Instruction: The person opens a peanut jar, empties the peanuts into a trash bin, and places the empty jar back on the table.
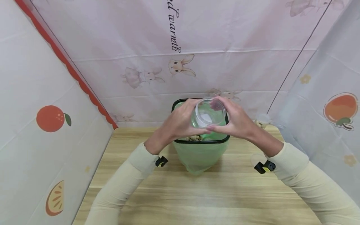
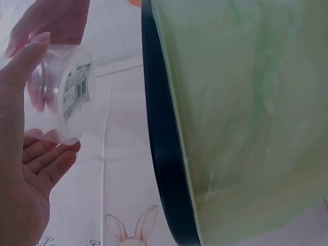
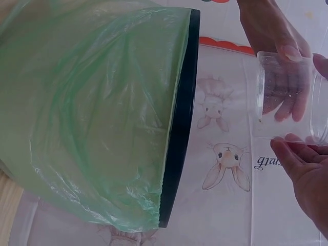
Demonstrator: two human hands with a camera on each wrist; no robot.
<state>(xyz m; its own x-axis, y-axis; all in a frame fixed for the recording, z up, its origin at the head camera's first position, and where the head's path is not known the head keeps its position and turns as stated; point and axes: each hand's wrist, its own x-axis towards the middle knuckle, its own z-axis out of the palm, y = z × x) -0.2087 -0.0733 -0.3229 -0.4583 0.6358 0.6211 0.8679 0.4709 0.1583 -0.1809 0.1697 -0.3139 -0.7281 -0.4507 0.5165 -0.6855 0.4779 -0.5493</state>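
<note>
Both hands grip a clear plastic jar (image 1: 210, 114) over a bin whose black rim (image 1: 201, 142) holds a green plastic bag (image 1: 199, 156). My left hand (image 1: 183, 120) is on the jar's left side, my right hand (image 1: 237, 120) on its right, the thumbs nearly meeting in front. The jar's round mouth faces up, with no lid on it. A barcode label (image 2: 77, 91) shows on its base in the left wrist view. Fingers show through its transparent wall (image 3: 287, 97) in the right wrist view. Small beige pieces (image 1: 194, 137) lie inside the bin.
The bin stands on a wood-grain table (image 1: 197, 200) near the back wall cloth (image 1: 135, 37). Behind my right wrist is a small clear container (image 1: 262, 120) with beige contents. A clear round disc (image 1: 256, 159) lies by the right sleeve. Printed cloths hang at both sides.
</note>
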